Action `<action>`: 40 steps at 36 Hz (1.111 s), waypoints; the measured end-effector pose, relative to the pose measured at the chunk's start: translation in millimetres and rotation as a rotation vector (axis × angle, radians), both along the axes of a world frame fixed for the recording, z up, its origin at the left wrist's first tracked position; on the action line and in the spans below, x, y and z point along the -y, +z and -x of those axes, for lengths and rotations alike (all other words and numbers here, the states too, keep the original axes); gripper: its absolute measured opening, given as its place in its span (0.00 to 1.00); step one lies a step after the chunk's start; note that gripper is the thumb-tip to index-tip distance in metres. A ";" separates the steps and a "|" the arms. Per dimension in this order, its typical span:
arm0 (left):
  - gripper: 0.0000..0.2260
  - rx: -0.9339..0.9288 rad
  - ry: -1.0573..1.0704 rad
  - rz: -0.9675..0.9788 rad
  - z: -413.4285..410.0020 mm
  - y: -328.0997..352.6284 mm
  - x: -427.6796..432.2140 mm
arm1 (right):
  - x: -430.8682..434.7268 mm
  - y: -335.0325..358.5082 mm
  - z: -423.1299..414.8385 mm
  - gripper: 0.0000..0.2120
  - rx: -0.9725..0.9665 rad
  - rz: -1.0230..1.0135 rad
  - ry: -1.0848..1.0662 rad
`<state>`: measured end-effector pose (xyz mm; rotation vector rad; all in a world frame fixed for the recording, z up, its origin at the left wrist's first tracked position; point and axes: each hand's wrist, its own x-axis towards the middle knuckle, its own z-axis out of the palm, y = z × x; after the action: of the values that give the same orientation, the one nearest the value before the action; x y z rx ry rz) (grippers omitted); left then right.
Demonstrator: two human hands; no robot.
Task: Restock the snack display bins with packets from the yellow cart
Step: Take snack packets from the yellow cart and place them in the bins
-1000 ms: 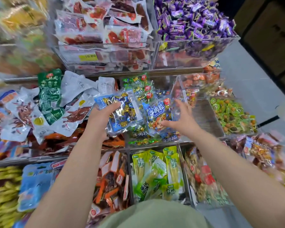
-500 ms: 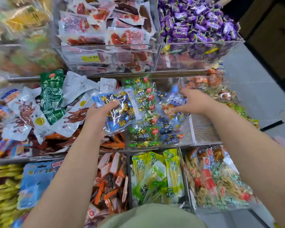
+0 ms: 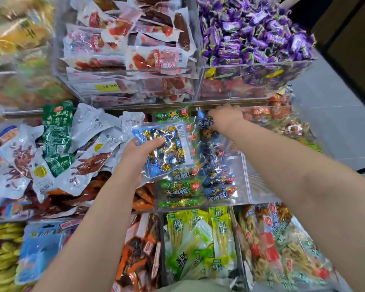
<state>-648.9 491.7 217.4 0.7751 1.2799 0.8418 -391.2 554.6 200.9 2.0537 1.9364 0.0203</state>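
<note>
packets (image 3: 177,192) in green and blue wrap lie stacked in the clear middle bin (image 3: 246,180) of the display, green on its left side and blue on its right. the left hand (image 3: 139,152) grips a clear blue bag (image 3: 167,152) of gold and blue wrapped sweets, thumb over its front, just above the bin's near left corner. the right hand (image 3: 226,119) reaches to the back of the same bin, its fingers curled round a small blue packet (image 3: 205,123) up against the back edge.

the step in hand looks like filling this bin, with the blue one being tucked in at the rear. next, the right hand would need to let go without toppling the row, then come back to the bag for another. the film looks slippery, so a firm pinch seems wise. the yellow cart is not in view.

writing: the green and blue packets read 牛肉粒 in bold white, each with a small red badge too small to read. a yellow price tag (image 3: 106,87) on the upper bin shows digits i cannot make out surely. the white pouches (image 3: 93,127) to the left carry grey characters, too creased to read.
</note>
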 end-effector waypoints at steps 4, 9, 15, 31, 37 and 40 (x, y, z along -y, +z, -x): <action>0.47 -0.042 -0.008 0.031 -0.8 -1.6 -6.4 | -8.3 -5.6 -7.1 0.18 -0.041 -0.044 0.059; 0.51 -0.051 0.002 0.036 -3.8 -4.4 -12.0 | 23.2 -31.4 -10.1 0.29 -0.137 -0.291 -0.026; 0.37 -0.041 0.049 0.041 -7.2 -6.0 -11.7 | 30.7 -33.5 -0.6 0.10 -0.230 -0.353 0.128; 0.35 -0.052 -0.062 0.007 -5.6 0.9 -9.1 | 56.4 18.6 47.3 0.06 -1.429 -0.300 -0.263; 0.52 -0.171 -0.068 0.017 -17.2 19.0 0.4 | 86.7 40.3 56.0 0.25 -1.557 -0.093 -0.399; 0.39 -0.238 -0.024 0.024 -19.2 19.7 2.6 | 98.6 46.6 48.6 0.22 -1.580 -0.373 -0.487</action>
<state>-629.7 489.2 237.1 0.8895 1.4852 0.7294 -439.8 456.0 247.6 3.1003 1.9171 -1.9948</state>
